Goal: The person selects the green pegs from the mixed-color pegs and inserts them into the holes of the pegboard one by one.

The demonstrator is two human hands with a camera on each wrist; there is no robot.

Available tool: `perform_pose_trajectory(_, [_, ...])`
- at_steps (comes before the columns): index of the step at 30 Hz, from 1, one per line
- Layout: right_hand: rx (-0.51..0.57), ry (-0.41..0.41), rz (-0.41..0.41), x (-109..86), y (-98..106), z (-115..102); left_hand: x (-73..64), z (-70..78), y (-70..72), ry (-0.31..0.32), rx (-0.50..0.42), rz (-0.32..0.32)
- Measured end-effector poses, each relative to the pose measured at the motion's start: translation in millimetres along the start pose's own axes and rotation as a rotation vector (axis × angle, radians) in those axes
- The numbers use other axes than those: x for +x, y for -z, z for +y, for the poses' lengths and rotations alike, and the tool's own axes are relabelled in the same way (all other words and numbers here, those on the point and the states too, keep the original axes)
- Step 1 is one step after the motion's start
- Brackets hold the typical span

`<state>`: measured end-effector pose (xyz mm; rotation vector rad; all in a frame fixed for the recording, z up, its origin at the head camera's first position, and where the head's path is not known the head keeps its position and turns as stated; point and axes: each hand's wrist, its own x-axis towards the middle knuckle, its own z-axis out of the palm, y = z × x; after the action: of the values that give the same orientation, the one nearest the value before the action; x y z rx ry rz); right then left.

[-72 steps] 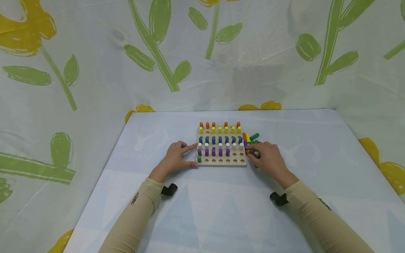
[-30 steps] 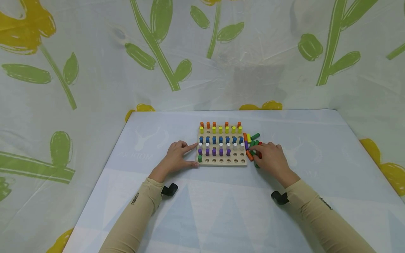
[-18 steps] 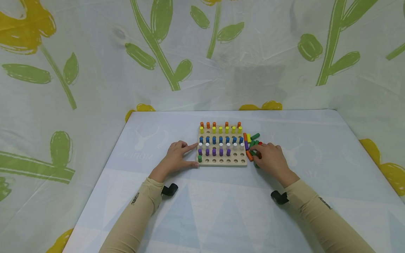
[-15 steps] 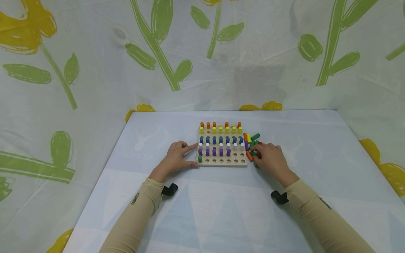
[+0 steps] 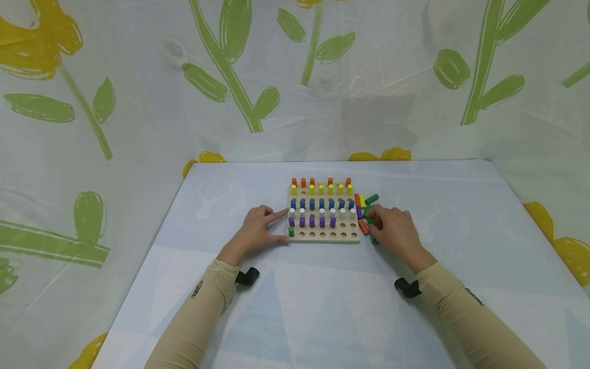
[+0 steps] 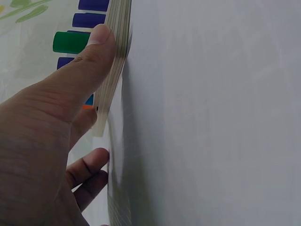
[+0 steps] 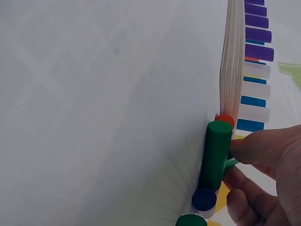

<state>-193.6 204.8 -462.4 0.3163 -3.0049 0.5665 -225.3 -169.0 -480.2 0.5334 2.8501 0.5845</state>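
A wooden pegboard (image 5: 322, 239) holds upright pegs in coloured rows: orange, yellow, blue, white, purple and one green peg (image 5: 291, 231). My left hand (image 5: 255, 228) touches the board's left side with straight index finger and thumb; in the left wrist view the thumb presses the layered board edge (image 6: 115, 61). Beyond the right side, my right hand (image 5: 394, 228) is among loose pegs. In the right wrist view its thumb and a finger pinch a green peg (image 7: 231, 163), mostly hidden behind a nearer, larger-looking green peg (image 7: 216, 155).
Loose pegs lie along the board's right side: an orange one (image 5: 357, 199), a purple one (image 5: 359, 211), a yellow one (image 5: 362, 201), another orange one (image 5: 364, 227) and a green one (image 5: 371, 199). In the right wrist view, a dark blue peg end (image 7: 204, 199) shows below the green peg.
My right hand has shifted slightly right from the board's edge into the loose pegs, and its fingers now cover the red peg seen before. The left hand stays at the board.
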Motion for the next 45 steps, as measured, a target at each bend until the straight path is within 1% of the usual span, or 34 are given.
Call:
perform_pose_trajectory(16, [-0.006, -0.049, 0.049, -4.5, 0.0, -0.5, 1.7, -2.6, -1.8, -0.001, -0.004, -0.005])
perform_pose_trajectory(24, [-0.003, -0.056, 0.044, -6.3, 0.6, -2.2, 1.0, -2.2, -1.5, -0.001, -0.004, -0.006])
perform_pose_trajectory(32, [0.003, -0.059, 0.044, -6.3, -0.4, -1.8, 0.2, -1.7, -0.5, -0.015, -0.015, 0.004])
perform_pose_trajectory(45, [0.033, -0.086, 0.050, -6.2, 1.1, -3.8, 0.3, -0.8, 0.2, -0.018, -0.010, 0.006])
